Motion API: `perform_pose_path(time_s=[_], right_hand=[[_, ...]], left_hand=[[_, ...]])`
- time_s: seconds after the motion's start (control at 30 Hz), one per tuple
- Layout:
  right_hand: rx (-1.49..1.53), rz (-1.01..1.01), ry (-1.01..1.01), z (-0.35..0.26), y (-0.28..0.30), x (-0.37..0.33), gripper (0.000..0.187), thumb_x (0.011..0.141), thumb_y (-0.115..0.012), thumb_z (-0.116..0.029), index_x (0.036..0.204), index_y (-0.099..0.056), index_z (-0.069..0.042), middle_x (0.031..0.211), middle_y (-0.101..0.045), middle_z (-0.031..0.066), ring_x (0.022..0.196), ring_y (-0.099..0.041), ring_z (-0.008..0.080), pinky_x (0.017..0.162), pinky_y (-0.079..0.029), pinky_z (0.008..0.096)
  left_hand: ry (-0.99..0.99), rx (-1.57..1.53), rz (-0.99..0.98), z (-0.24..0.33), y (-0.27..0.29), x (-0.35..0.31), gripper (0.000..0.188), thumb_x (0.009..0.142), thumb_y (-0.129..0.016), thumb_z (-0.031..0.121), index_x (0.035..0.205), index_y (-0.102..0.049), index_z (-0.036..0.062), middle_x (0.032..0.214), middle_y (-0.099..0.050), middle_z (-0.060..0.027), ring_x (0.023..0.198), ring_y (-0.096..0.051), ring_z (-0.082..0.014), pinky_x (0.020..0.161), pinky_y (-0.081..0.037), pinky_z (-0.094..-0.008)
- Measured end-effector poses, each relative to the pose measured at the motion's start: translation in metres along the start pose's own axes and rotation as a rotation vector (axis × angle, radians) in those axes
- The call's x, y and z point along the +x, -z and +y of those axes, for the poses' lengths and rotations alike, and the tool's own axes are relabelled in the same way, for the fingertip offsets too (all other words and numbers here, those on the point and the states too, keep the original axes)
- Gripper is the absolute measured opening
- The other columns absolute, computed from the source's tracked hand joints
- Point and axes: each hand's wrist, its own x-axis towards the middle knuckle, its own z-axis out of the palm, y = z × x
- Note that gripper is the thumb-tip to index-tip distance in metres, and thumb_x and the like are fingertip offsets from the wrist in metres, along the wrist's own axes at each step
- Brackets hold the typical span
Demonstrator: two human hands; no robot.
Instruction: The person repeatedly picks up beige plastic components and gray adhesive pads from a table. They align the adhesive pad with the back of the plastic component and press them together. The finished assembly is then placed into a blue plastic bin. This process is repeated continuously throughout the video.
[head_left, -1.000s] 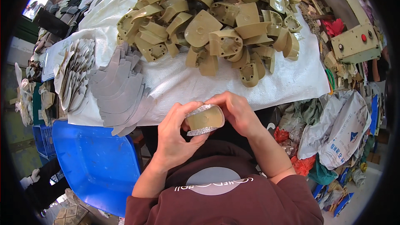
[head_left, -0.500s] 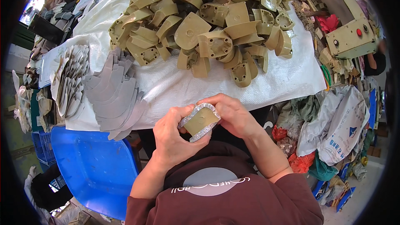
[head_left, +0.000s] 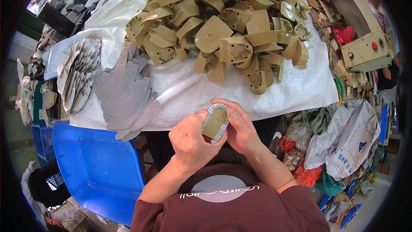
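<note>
Between both hands, in front of my body, is an olive plastic shoe heel (head_left: 215, 121) with a glittery silver strip wrapped around its curved edge. My left hand (head_left: 189, 139) grips its left side with bent fingers, the thumb on the silver strip. On the other side my right hand (head_left: 241, 129) closes on the heel, thumb pressed against the strip and fingers around the far end. A large heap of bare olive heels (head_left: 213, 34) covers the middle of the table. Left of it lie overlapping grey cut pieces (head_left: 122, 96) in a fan.
A white woven sheet (head_left: 184, 88) covers the table. Lighter cut pieces (head_left: 79, 75) are stacked at its left. A blue plastic tub (head_left: 101, 169) stands below the left edge. At right are a control box with buttons (head_left: 367, 51), a white sack (head_left: 349, 146) and several plastic bags.
The held heel has turned more upright, and my left hand has rolled so its back shows more. The view has shifted slightly, so the table items appear farther right.
</note>
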Motion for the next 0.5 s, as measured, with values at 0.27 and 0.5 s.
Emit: perform_pose_path(time_s=[0.27,0.5], right_hand=[[-0.417,0.012,0.257,0.007,-0.026,-0.001,0.051,0.094,-0.056,-0.028,0.134,-0.042,0.000,0.113,-0.048,0.0110,0.099,-0.049,0.0164,0.086,-0.041,0.0290],[-0.594,-0.229,0.512,-0.017,-0.018,0.021,0.050,0.083,-0.070,-0.026,0.125,-0.051,-0.007,0.108,-0.049,0.0110,0.097,-0.047,0.0243,0.081,-0.041,0.0339]], left_hand=[[0.301,-0.367,-0.095,-0.013,0.015,-0.008,0.049,0.063,-0.081,0.006,0.099,-0.050,-0.0010,0.084,-0.062,-0.0098,0.070,-0.062,-0.0135,0.059,-0.049,-0.0229],[0.929,-1.748,-0.323,-0.028,0.035,-0.012,0.054,0.073,-0.074,0.036,0.106,-0.050,0.0015,0.074,-0.051,-0.0005,0.060,-0.045,-0.0077,0.053,-0.036,-0.0231]])
